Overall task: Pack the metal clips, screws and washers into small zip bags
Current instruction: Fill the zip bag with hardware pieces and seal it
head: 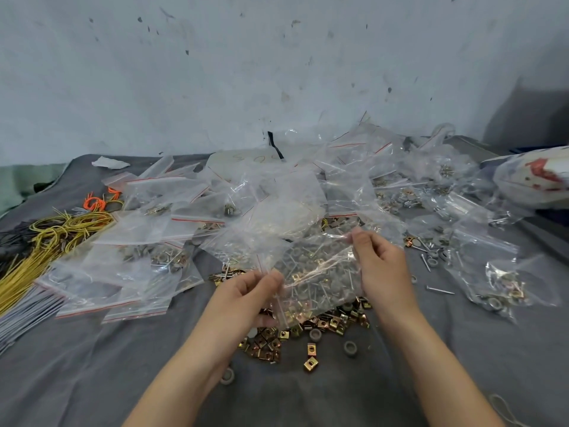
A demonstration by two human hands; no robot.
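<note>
My left hand (246,292) pinches the left edge of a small zip bag (317,272), which hangs just above the loose metal clips (311,325) on the bench (92,380). My right hand (383,269) pinches its upper right corner. The film looks thin, limp and slippery, so I'd grip at the stiffer zip strip. The clips seem small, hard and light.
</note>
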